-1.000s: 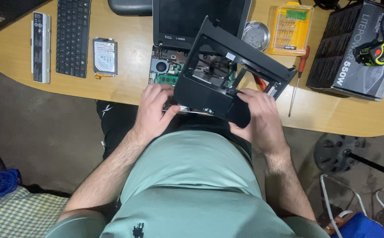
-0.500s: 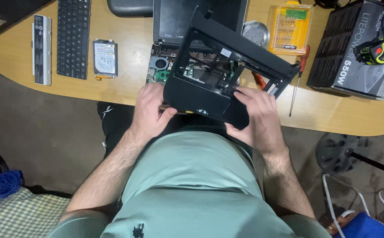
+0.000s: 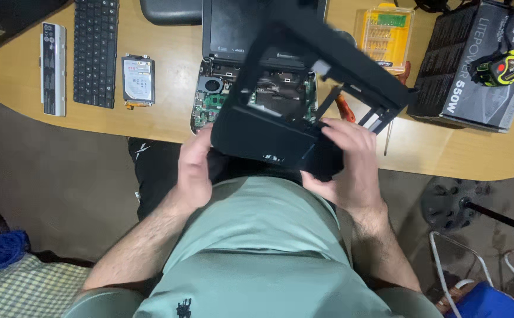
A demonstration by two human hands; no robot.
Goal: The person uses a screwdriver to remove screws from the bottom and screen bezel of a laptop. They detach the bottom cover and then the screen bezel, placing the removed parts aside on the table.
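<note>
both hands clamped on the black laptop cover (image 3: 269, 132), lifted and tilted at centre frame; left hand (image 3: 193, 168) grips its lower left edge, right hand (image 3: 345, 159) its lower right corner, fingers curled over the top; cover's far end blurs toward upper right; under it, the opened laptop base (image 3: 216, 97) on the wooden desk (image 3: 168, 88); hard drive (image 3: 138, 79) and keyboard (image 3: 95, 50) upper left; screwdriver kit (image 3: 385, 32) upper right.

A curved wooden desk (image 3: 151, 126) over dull brown floor (image 3: 62, 194) — evenly, softly lit.
</note>
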